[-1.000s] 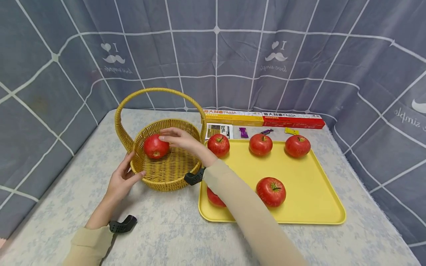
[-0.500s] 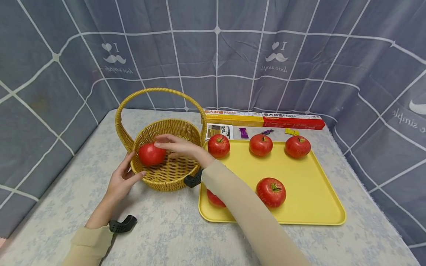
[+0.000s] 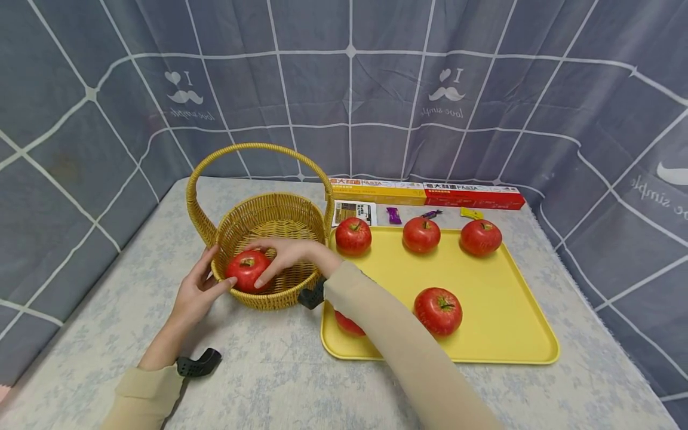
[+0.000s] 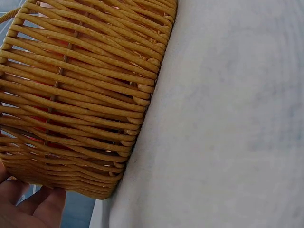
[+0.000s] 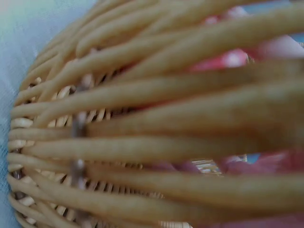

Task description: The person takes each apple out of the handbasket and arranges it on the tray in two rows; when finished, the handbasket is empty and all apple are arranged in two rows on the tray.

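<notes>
The right wrist view is badly blurred: only the basket point(image 5: 142, 142) weave shows, with red and pink patches behind it too soft to identify. In the head view the right forearm point(image 3: 387, 322) hides most of one apple point(image 3: 346, 322) near the tray's point(image 3: 500, 334) front left corner. The left hand point(image 4: 28, 209) is cut off by the left wrist picture's bottom edge.

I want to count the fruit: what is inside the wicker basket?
Inside the wicker basket lies one red apple, held by the right hand. The near wall hides the floor beneath it.
</notes>
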A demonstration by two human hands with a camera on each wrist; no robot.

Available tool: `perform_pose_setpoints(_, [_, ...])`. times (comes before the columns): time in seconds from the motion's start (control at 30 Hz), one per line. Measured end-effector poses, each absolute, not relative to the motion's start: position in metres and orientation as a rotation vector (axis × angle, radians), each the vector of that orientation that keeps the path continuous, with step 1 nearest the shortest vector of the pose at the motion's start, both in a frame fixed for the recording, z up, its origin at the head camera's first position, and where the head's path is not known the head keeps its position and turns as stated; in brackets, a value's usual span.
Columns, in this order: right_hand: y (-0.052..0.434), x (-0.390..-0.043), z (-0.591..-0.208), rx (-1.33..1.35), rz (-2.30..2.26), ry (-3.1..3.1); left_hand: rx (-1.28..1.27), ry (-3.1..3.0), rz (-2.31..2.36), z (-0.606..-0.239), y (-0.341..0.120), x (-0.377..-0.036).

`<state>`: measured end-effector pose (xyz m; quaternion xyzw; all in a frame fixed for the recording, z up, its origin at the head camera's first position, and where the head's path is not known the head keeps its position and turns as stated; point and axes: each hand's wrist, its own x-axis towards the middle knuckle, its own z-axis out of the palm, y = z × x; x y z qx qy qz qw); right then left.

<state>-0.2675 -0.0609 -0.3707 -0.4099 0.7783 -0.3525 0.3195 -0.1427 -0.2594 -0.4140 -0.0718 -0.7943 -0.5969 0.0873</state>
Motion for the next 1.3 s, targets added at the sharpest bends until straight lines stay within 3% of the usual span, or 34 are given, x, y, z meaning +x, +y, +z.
perform_pose_setpoints(0.27, [-0.057,-0.265,-0.365,-1.122,-0.893,1.988,-0.224,-2.349,-1.779,-0.415,-0.259,-0.142])
perform_pose_setpoints(0.53, [-0.010,-0.266,-0.325,-1.188,-0.892,2.039,-0.214,-2.382,-1.761,-0.415,-0.258,-0.139])
perform_pose_setpoints(0.77, [0.073,-0.256,-0.285,-1.356,-0.870,2.106,-0.235,-2.384,-1.763,-0.415,-0.257,-0.138])
perform_pose_setpoints(0.93, [0.147,-0.246,-0.273,-1.253,-0.962,2.145,-0.228,-2.385,-1.768,-0.415,-0.257,-0.139])
perform_pose_setpoints(1.3, [0.288,-0.221,-0.296,-1.007,-1.114,2.343,-0.187,-2.403,-1.767,-0.411,-0.257,-0.140])
